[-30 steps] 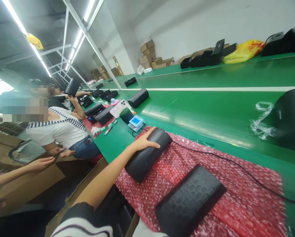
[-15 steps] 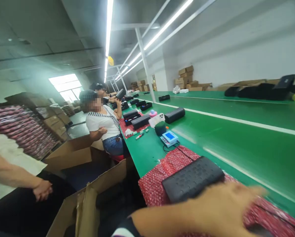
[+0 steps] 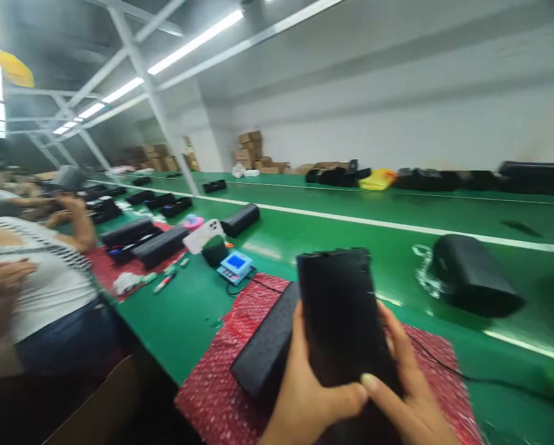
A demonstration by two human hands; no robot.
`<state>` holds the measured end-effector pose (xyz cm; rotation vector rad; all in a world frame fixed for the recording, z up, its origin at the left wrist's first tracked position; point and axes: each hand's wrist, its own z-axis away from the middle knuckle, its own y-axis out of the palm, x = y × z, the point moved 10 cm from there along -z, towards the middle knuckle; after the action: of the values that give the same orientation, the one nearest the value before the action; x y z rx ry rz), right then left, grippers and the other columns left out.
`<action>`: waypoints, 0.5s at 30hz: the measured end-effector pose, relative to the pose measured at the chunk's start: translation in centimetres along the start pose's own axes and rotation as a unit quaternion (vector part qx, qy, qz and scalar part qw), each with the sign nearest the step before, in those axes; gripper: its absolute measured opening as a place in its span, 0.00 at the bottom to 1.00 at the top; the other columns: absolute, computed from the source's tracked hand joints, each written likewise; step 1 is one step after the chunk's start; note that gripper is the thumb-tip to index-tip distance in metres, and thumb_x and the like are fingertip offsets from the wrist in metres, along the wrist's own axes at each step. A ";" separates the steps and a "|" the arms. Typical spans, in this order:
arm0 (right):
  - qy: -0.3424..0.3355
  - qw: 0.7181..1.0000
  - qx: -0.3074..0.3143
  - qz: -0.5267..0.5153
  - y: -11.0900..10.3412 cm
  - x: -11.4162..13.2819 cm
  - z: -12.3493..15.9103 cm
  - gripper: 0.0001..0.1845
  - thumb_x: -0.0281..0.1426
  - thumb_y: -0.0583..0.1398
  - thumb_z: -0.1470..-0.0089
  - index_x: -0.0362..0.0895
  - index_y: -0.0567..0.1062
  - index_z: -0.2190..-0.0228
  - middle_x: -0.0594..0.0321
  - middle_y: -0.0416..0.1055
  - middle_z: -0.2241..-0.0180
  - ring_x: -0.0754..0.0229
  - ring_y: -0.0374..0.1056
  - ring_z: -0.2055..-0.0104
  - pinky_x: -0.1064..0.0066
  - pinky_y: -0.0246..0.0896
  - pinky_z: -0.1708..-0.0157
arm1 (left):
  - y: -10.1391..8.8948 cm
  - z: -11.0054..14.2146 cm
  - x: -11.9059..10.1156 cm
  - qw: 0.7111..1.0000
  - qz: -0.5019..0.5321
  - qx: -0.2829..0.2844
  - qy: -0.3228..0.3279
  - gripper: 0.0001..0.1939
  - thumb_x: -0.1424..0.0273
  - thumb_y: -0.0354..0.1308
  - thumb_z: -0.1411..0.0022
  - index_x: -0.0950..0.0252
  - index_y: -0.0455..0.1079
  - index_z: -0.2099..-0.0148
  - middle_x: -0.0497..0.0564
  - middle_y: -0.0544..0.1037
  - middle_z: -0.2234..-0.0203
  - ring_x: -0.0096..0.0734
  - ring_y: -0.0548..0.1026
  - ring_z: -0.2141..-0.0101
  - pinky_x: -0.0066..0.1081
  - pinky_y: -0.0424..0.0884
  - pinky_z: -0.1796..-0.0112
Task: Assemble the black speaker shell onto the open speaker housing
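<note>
The left hand [image 3: 309, 386] and the right hand [image 3: 409, 395] both grasp a black rectangular block [image 3: 342, 315] near its lower end, one hand on each long side. The fingers [image 3: 368, 381] of the right hand lie closed against the block, so the grip is firm and not released. The block stands almost upright in front of the camera, lifted above a sheet of red bubble wrap [image 3: 434, 364]. Its broad face is dark and mostly smooth, and a few small marks show along the top edge. Its lower end is hidden by the hands.

Just behind it, a black bar with a dimpled surface [image 3: 263, 352] lies on the bubble wrap; I cannot tell if the two touch. A thin black cable [image 3: 448, 364] runs across the wrap and the green workbench [image 3: 179, 321]. Further along the bench are a small tester with a blue screen [image 3: 236, 267] and a black padded object [image 3: 476, 275] beside clear plastic packing [image 3: 425, 269]. To the left sits a co-worker in a white striped top [image 3: 36, 290], with one hand [image 3: 3, 275] raised before the chest.
</note>
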<state>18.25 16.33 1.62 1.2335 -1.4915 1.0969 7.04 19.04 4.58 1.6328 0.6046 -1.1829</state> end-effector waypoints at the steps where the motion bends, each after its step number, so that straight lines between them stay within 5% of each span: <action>1: 0.004 1.000 0.001 -0.004 0.4 0.1 0.0 0.39 0.46 0.56 0.40 0.60 0.41 0.36 0.63 0.45 0.36 0.49 0.48 0.36 0.54 0.51 0.37 | -0.6 -0.3 -0.3 1.000 0.024 -0.013 0.000 0.56 0.68 0.71 0.58 0.63 0.40 0.34 0.63 0.69 0.47 0.51 0.71 0.48 0.45 0.67 0.46; 5: 0.025 0.999 0.022 0.041 1.8 0.7 -0.6 0.37 0.47 0.55 0.39 0.68 0.40 0.38 0.72 0.39 0.35 0.51 0.39 0.33 0.45 0.35 0.34 | -2.0 -0.5 -0.6 0.997 0.064 -0.040 -0.021 0.51 0.70 0.72 0.62 0.63 0.51 0.37 0.58 0.75 0.53 0.50 0.74 0.53 0.41 0.73 0.52; 10: -0.020 0.989 0.032 0.141 1.2 2.8 -0.2 0.31 0.47 0.48 0.35 0.69 0.39 0.37 0.75 0.39 0.35 0.56 0.41 0.33 0.57 0.48 0.36 | -2.5 -0.5 0.9 0.993 0.082 -0.055 -0.061 0.42 0.67 0.73 0.65 0.60 0.64 0.44 0.56 0.77 0.56 0.56 0.73 0.52 0.47 0.71 0.51; 15: -0.008 0.971 -0.004 0.241 0.7 4.8 0.5 0.34 0.61 0.41 0.43 0.71 0.42 0.38 0.66 0.48 0.37 0.43 0.56 0.39 0.46 0.62 0.47 | -2.6 -0.8 2.1 0.993 0.091 -0.037 -0.069 0.39 0.57 0.69 0.63 0.45 0.68 0.44 0.46 0.78 0.57 0.60 0.74 0.54 0.51 0.74 0.54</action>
<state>16.99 14.97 6.09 0.8927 -1.8615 1.3918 6.05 20.42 1.64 1.4967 0.3984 -1.1140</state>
